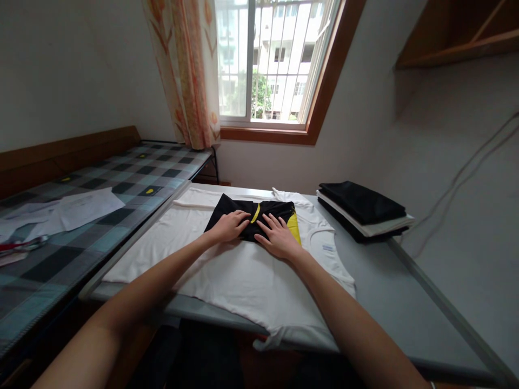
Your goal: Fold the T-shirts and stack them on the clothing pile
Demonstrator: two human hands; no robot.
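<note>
A black garment with yellow patches [247, 207], folded into a compact shape, lies on top of a white T-shirt [243, 281]. My left hand [230, 225] rests on the left part of the black garment, fingers stretched out. On its right part lies my right hand [279, 236], palm down with the fingers spread. The white T-shirt is spread flat beneath, its neckline towards the right and one sleeve hanging over the near table edge. Part of the black garment is hidden under my hands.
On the grey table [389, 292], a stack of folded black and white clothes [360, 205] sits at the back right. To the left stands a bed with a checked cover [121, 178], bearing loose papers [77, 210]. A curtain [190, 75] hangs beside the barred window [279, 65].
</note>
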